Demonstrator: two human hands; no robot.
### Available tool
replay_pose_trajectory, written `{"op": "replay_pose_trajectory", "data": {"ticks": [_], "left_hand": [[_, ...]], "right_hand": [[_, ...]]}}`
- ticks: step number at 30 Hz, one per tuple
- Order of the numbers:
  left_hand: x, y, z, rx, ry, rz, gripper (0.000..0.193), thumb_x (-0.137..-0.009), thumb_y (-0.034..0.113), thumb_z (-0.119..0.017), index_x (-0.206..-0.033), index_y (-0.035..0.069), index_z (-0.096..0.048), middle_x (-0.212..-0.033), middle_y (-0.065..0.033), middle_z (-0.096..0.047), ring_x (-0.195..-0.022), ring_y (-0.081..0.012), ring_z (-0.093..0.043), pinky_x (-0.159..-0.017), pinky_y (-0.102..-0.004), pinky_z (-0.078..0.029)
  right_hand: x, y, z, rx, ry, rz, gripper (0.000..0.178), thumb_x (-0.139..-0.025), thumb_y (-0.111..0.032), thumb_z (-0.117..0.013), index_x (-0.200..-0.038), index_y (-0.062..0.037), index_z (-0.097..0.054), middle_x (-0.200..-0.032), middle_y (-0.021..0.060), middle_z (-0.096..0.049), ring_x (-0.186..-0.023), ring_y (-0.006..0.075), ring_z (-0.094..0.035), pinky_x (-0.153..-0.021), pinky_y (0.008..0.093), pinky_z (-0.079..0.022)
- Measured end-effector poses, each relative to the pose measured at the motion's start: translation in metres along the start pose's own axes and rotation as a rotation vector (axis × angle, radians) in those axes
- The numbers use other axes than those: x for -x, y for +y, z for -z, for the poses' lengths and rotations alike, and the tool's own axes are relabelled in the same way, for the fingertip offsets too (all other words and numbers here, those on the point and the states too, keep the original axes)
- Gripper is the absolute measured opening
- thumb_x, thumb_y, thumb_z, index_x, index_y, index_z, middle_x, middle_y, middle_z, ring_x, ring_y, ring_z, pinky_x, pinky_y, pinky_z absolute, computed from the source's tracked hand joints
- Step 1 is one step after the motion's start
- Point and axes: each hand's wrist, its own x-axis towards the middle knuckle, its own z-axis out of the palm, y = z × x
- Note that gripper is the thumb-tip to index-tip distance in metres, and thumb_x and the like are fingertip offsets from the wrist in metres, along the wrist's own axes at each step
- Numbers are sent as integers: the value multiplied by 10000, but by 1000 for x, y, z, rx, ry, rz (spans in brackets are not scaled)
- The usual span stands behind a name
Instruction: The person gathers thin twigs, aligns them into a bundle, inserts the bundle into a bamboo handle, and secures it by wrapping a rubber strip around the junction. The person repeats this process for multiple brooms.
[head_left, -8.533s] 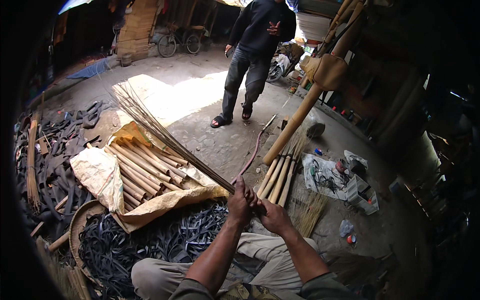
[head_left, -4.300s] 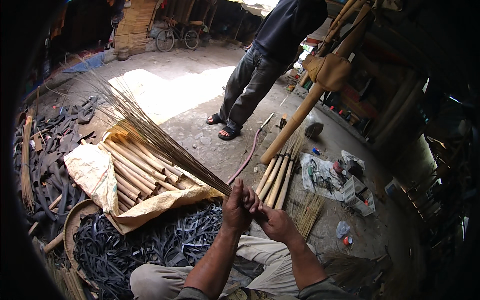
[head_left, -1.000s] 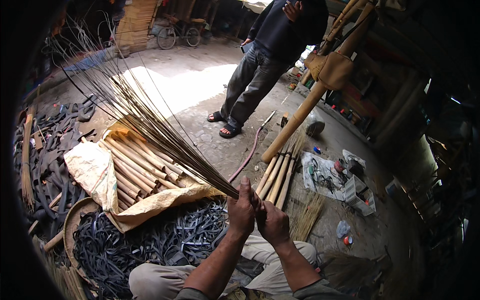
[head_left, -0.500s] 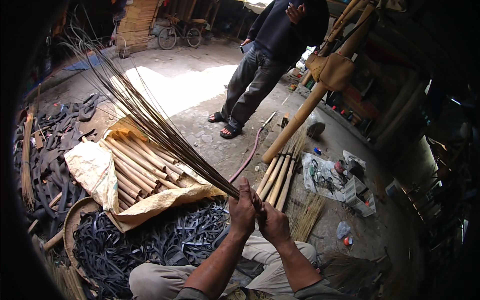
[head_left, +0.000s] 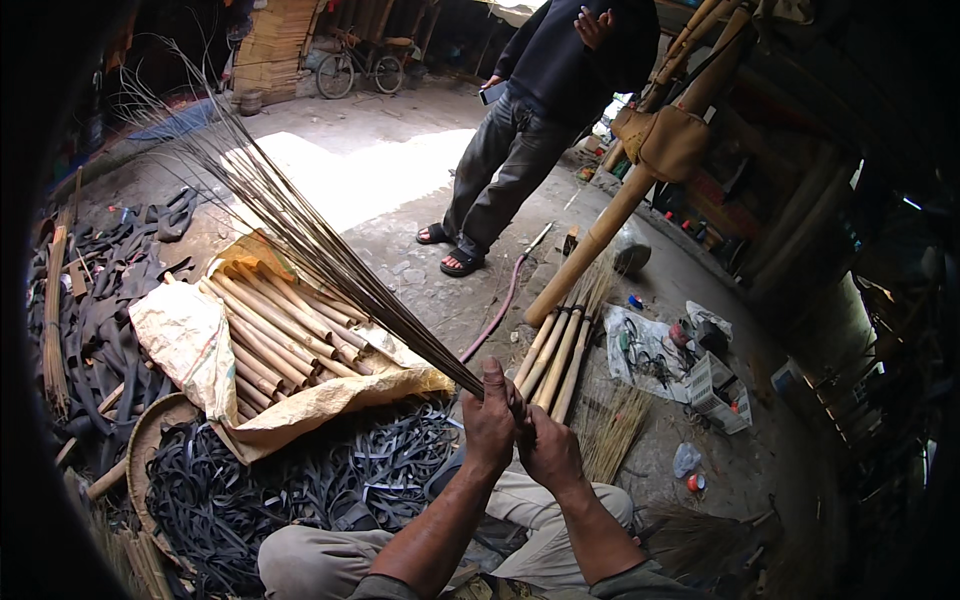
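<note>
A long bundle of thin dark sticks (head_left: 345,285), like broom bristles, slants up and to the left from my hands, its tips fanned apart. My left hand (head_left: 489,420) is wrapped round its lower end with the thumb pointing up. Pressed close beside it, my right hand (head_left: 548,447) is closed on the same end; the fingers of both hands partly hide the sticks there. Below and left of my hands lies a heap of black rubber strips (head_left: 300,490). Beyond the strips, a pale sack (head_left: 180,335) lies open around several bamboo tubes (head_left: 275,325).
A person (head_left: 520,150) in dark clothes stands ahead, holding a phone. A thick bamboo pole (head_left: 590,245) slants down at the right, near finished-looking brooms (head_left: 555,355). A white plastic basket (head_left: 718,400) stands farther right. Dark rubber scraps (head_left: 100,290) cover the left floor.
The fanned tips of the stick bundle have shifted and spread slightly. Both hands stay closed together in nearly the same place.
</note>
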Motion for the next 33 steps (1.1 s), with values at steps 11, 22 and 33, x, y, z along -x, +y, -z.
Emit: {"op": "replay_pose_trajectory", "data": {"ticks": [11, 22, 33], "left_hand": [[-3, -2, 2, 89, -43, 33, 556, -1108, 477, -489, -666, 159, -373, -542, 6, -366, -452, -137, -376, -450, -318, -369], [-4, 4, 5, 118, -156, 61, 554, -1113, 471, -478, -668, 150, -407, -552, 19, -388, -455, -112, -397, -434, -297, -355], [-3, 4, 12, 191, -262, 134, 561, -1109, 470, -492, -658, 146, -413, -538, 18, -374, -442, -115, -390, -430, -297, -350]], "right_hand": [[3, -1, 10, -60, -90, -70, 327, -1032, -398, -617, -1040, -74, -651, -808, 244, -691, -845, 488, -683, -659, 544, -536], [5, 1, 12, -164, -203, -100, 315, -1019, -358, -646, -1051, -45, -659, -813, 238, -696, -868, 478, -693, -680, 529, -545], [8, 7, 14, -279, -311, -100, 327, -1033, -363, -619, -1156, -62, -651, -894, 251, -709, -892, 482, -689, -695, 527, -547]]}}
